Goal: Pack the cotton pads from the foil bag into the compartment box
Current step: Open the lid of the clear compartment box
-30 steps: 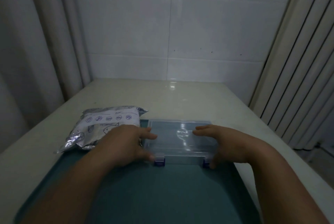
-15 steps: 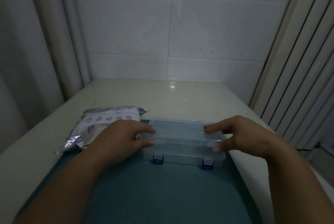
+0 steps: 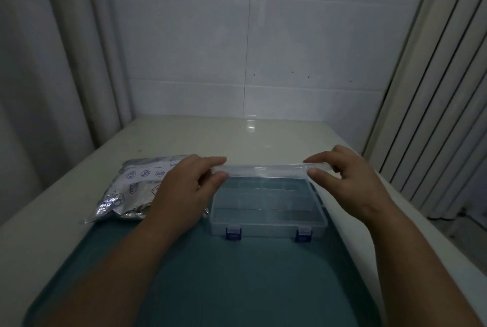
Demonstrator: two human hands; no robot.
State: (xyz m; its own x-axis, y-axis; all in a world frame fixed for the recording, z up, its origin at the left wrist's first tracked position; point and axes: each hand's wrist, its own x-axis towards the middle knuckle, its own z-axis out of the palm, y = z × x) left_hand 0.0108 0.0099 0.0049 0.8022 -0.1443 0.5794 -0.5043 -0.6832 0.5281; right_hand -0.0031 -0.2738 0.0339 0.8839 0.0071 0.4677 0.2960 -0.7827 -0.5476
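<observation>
A clear plastic compartment box point(image 3: 267, 217) with two blue latches sits on a teal mat point(image 3: 237, 279). Its clear lid point(image 3: 263, 169) is raised on edge above the back of the box. My left hand point(image 3: 184, 192) pinches the lid's left end between thumb and fingers. My right hand point(image 3: 347, 179) pinches the lid's right end the same way. The box's compartments show nothing inside. A silver foil bag point(image 3: 131, 189) with a white printed label lies flat left of the box, partly behind my left hand. No cotton pads are visible.
The mat lies on a pale table point(image 3: 263, 136) set against a white tiled wall. A curtain point(image 3: 52, 63) hangs at the left, and vertical slats point(image 3: 434, 89) stand close at the right beside the table edge.
Both hands went from the latches at the box's front to the lid, then swung it up and back. The box now stands open; the foil bag stayed put.
</observation>
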